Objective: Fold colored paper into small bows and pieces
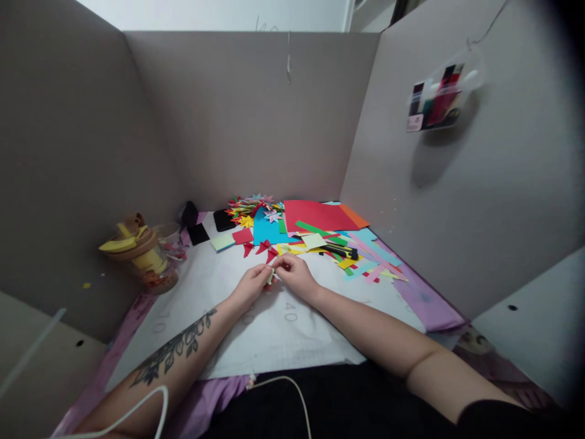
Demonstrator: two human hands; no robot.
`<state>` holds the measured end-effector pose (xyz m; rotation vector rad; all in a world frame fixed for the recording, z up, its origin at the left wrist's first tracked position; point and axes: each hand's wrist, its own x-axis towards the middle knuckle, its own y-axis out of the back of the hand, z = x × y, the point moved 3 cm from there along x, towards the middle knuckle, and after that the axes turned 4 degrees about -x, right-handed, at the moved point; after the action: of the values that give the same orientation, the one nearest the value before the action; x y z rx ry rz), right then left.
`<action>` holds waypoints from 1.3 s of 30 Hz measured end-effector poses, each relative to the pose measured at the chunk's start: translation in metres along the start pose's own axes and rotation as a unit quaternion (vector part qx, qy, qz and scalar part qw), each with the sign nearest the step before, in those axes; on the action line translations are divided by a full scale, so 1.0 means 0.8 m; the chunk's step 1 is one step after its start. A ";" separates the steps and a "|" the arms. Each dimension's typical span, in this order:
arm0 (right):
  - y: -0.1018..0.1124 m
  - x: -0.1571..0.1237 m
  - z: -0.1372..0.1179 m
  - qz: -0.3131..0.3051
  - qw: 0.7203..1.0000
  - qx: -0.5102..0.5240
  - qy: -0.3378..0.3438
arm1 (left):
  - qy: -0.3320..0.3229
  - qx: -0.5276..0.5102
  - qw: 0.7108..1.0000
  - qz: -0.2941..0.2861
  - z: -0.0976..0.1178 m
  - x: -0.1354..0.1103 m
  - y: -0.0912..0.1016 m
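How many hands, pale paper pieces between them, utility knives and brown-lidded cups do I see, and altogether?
Left hand and right hand: 2
Pale paper piece between them: 1
Utility knife: 1
Brown-lidded cup: 1
Total: 5

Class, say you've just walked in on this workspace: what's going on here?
A person's left hand pinches a small pale piece, apparently paper, with the right hand's fingertips close against it, above a white sheet. Beyond the hands lie red folded pieces, a cutter and colored strips; farther back is a pile of star shapes.
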<state>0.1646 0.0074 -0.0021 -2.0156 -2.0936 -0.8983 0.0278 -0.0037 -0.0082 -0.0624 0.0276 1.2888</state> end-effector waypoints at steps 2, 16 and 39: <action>-0.001 0.000 -0.001 -0.002 1.000 0.012 0.002 | 0.000 0.006 1.000 -0.004 0.000 0.000 0.000; -0.001 0.001 -0.003 -0.029 0.997 0.050 -0.048 | 0.053 -0.125 0.991 -0.012 -0.004 0.002 0.000; -0.001 -0.002 -0.006 -0.008 0.993 0.084 -0.080 | 0.021 -0.072 0.997 -0.019 0.000 -0.004 -0.003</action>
<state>0.1625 0.0036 0.0011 -2.0465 -2.1850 -0.5565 0.0290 -0.0071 -0.0078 -0.2135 -0.0297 1.2506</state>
